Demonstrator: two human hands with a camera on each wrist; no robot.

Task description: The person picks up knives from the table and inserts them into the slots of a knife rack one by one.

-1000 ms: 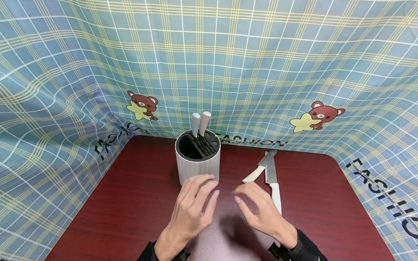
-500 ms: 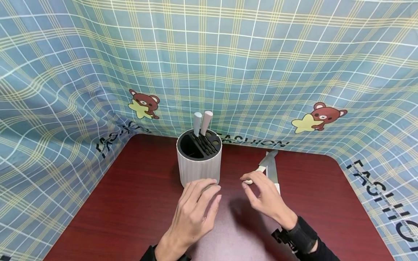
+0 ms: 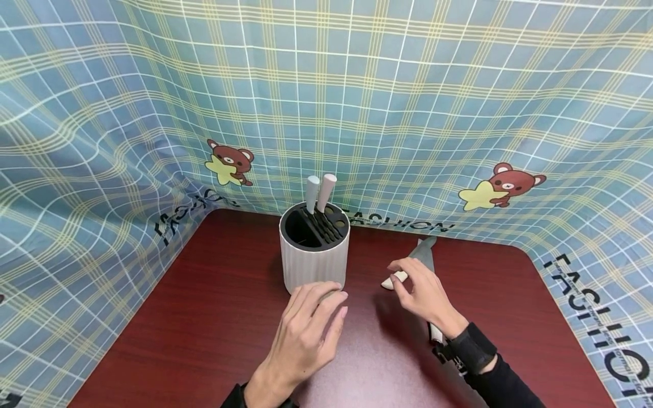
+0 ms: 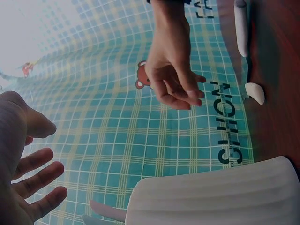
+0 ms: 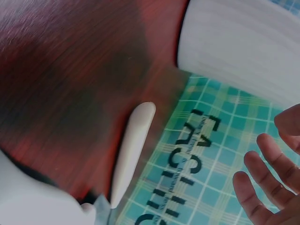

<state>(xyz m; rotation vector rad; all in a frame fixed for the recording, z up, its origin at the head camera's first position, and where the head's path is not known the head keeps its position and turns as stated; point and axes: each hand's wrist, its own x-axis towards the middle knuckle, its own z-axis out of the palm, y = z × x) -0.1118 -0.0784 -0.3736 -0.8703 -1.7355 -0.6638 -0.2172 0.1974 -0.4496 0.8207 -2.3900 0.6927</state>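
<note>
My right hand (image 3: 423,292) hovers over two knives on the table, fingers loosely bent. Under its fingertips lies the smaller knife (image 5: 133,154), its white handle visible and apart from the fingers in the right wrist view. The larger knife (image 3: 436,333) lies beside it, mostly hidden under my hand and wrist. My left hand (image 3: 306,334) is held in the air in front of the white ribbed knife block (image 3: 313,269), its fingers relaxed and holding nothing. Two knives stand in the block's slots, one with a pale blue handle (image 3: 312,195), one with a pale pink handle (image 3: 326,194).
The dark red table (image 3: 214,294) has a glossy top. A blue checked cloth (image 3: 357,113) with bear prints hangs behind it and along both sides. The block's top has a wide opening (image 3: 300,229) on the left and narrow slots on the right.
My right hand has moved right and away from me, over the smaller knife's handle. The left hand has stayed nearly still. The view has shifted slightly.
</note>
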